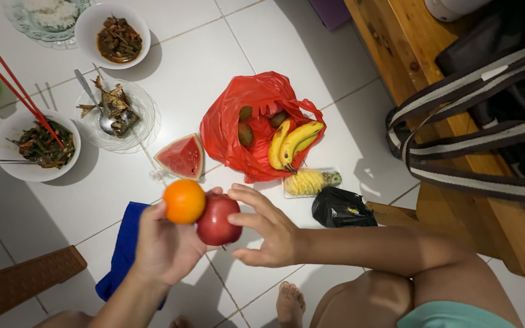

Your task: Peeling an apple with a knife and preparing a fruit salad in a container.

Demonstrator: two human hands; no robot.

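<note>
My left hand (165, 246) holds an orange (184, 201) and a red apple (218, 220) together above the white tiled floor (195, 67). My right hand (268, 228) is beside the apple with its fingers spread, fingertips touching or nearly touching the fruit. Just beyond lie a watermelon wedge (181, 156), a red plastic bag (232, 121) with bananas (291, 143) and brown round fruits, and a small pineapple in a clear tray (311, 181).
A blue cloth (123, 243) lies under my left arm. Bowls of food (116, 36), a glass plate with fish (113, 112), chopsticks, a black bag (341, 209), a wooden bench with a striped bag (487, 121) and a wooden stool (22, 282) surround the spot.
</note>
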